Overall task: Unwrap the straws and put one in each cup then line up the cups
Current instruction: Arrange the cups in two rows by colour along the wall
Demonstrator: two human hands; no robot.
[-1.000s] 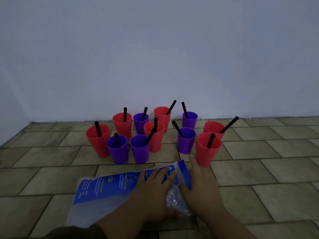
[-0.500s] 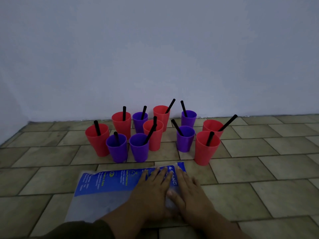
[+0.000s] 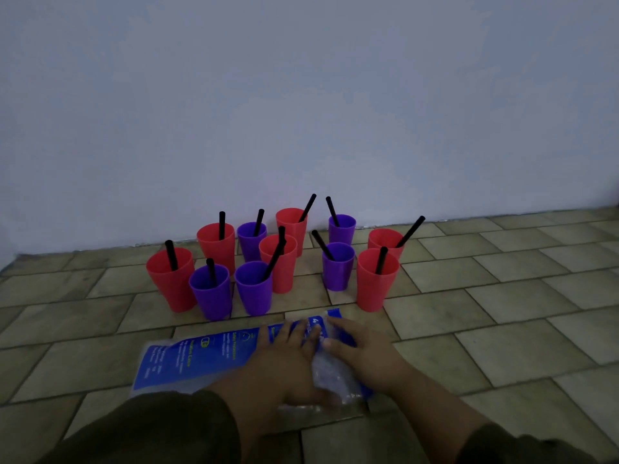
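Lying left-right: wrapper bag | hands: left, right flat, fingers spread, pressing it

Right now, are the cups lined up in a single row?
No, the red and purple cups stand in a loose cluster several deep near the wall.

Matt plastic cups, crinkly clear-plastic wrapper, tiled floor

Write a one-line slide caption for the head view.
Both hands, left hand and right hand, press a blue plastic bag before clustered straw-filled cups.
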